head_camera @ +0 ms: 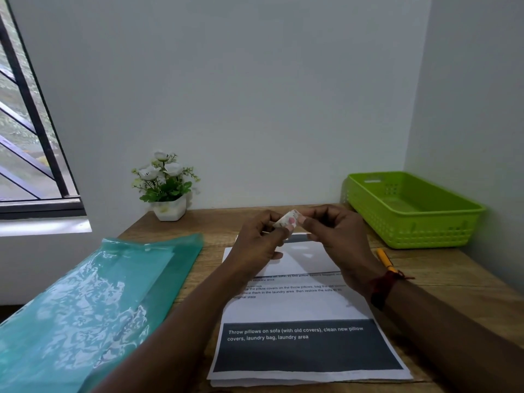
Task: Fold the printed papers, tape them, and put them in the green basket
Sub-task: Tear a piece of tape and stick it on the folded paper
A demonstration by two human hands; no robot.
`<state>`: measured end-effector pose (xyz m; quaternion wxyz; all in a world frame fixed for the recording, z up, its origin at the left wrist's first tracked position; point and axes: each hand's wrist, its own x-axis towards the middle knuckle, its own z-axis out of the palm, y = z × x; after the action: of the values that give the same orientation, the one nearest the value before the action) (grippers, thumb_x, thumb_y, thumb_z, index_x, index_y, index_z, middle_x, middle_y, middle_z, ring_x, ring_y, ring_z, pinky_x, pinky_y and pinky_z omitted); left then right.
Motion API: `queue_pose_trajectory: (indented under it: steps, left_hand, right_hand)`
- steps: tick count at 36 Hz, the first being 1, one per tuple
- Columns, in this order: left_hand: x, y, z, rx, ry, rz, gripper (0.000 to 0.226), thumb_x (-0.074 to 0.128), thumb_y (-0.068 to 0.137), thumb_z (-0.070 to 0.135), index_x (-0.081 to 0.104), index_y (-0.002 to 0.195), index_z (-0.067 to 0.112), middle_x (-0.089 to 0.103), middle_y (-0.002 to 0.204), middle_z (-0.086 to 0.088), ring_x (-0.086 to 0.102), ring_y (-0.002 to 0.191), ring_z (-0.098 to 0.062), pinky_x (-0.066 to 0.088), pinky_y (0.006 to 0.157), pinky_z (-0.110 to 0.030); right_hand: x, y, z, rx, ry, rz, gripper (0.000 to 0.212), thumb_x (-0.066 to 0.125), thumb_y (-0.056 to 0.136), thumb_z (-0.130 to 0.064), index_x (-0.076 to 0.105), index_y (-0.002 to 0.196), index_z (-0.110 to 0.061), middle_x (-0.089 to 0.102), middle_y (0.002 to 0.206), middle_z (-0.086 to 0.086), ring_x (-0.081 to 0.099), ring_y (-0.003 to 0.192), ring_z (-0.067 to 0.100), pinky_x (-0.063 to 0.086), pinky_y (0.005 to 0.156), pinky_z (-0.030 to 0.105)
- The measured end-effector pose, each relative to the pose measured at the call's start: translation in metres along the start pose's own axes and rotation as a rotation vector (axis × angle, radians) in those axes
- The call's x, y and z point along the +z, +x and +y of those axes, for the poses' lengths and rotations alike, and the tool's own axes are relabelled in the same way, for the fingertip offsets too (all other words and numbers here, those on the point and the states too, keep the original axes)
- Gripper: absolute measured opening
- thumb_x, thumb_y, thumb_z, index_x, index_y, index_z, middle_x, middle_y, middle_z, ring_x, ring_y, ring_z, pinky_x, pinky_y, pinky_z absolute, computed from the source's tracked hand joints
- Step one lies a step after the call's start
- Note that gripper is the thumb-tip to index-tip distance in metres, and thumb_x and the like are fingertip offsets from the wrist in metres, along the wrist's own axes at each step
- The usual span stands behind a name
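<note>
Left hand [259, 246] and right hand [338, 242], fingers curled, pinch a tape roll [287, 220] above the printed papers [297, 307]. The green basket [411, 225] sits in the far right corner of the desk [459, 270].

Both hands are up over the bench [453, 275]: the left grip [256, 242] and right grip [337, 242] pinch a small white tape roll [287, 219] between fingertips, above the printed papers [300, 307] lying flat in a stack. A red thread band [381, 287] sits on the right wrist. A yellow pen [384, 259] lies just right of the sheets, near the green basket [425, 231] in the far right corner. A teal plastic folder [93, 293] lies on the left, with a potted white flower [169, 205] at the wall behind it.
</note>
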<state>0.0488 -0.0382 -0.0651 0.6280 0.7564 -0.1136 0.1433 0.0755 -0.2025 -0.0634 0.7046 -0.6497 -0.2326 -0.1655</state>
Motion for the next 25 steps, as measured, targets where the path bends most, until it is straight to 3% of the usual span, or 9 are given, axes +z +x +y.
queue_pose_trajectory:
  steps: [5,7,11,14,21,25]
  left_hand:
    - [-0.0012,-0.0011,0.0028,-0.018,0.062,-0.040,0.014,0.055,0.083,0.041,0.064,0.081,0.031,0.065,0.075,0.014,0.060,0.076,-0.005,0.055,0.068,-0.028]
    - [-0.0011,-0.0028,0.0041,-0.008,0.129,-0.053,0.024,0.051,0.082,0.046,0.062,0.087,0.025,0.064,0.079,0.005,0.058,0.076,-0.007,0.055,0.068,-0.030]
    - [-0.0002,-0.0052,0.0054,0.043,0.197,-0.074,0.021,0.050,0.097,0.033,0.059,0.093,0.015,0.060,0.094,-0.016,0.054,0.073,-0.010,0.050,0.065,-0.032]
    - [-0.0016,-0.0050,0.0050,0.040,0.213,-0.065,0.021,0.049,0.099,0.031,0.057,0.093,0.013,0.060,0.084,-0.006,0.054,0.075,-0.012,0.049,0.065,-0.035]
    - [-0.0034,-0.0057,0.0019,0.001,0.202,-0.062,0.019,0.040,0.097,0.035,0.056,0.091,0.026,0.063,0.094,0.000,0.057,0.083,-0.015,0.053,0.069,-0.035]
    - [-0.0048,-0.0059,0.0008,-0.002,0.239,-0.040,0.024,0.035,0.103,0.032,0.054,0.093,0.023,0.064,0.097,-0.002,0.059,0.083,-0.015,0.055,0.071,-0.036]
  right_hand:
    - [0.0003,-0.0003,-0.0019,0.014,0.001,-0.033,0.010,0.074,0.083,-0.010,0.075,0.087,-0.020,0.076,0.084,-0.004,0.070,0.078,0.005,0.051,0.064,0.016]
    - [0.0001,-0.0007,-0.0020,0.044,-0.002,-0.041,0.010,0.074,0.083,-0.012,0.074,0.089,-0.020,0.076,0.082,-0.005,0.068,0.075,0.003,0.052,0.063,0.016]
    - [-0.0016,-0.0022,-0.0001,0.074,-0.106,-0.068,0.002,0.074,0.084,-0.019,0.076,0.084,-0.020,0.075,0.079,-0.002,0.067,0.073,0.008,0.056,0.068,0.031]
    - [-0.0023,-0.0009,0.0001,0.077,-0.123,-0.045,0.002,0.075,0.083,-0.019,0.076,0.082,-0.020,0.075,0.079,-0.001,0.065,0.073,0.011,0.056,0.071,0.040]
    - [-0.0020,-0.0011,-0.0012,0.060,-0.116,-0.058,0.007,0.076,0.083,-0.020,0.076,0.078,-0.025,0.075,0.078,-0.003,0.066,0.072,0.009,0.057,0.069,0.035]
    - [-0.0015,-0.0010,-0.0018,0.054,-0.107,-0.067,0.008,0.075,0.083,-0.020,0.076,0.078,-0.025,0.075,0.079,-0.004,0.067,0.072,0.006,0.056,0.067,0.030]
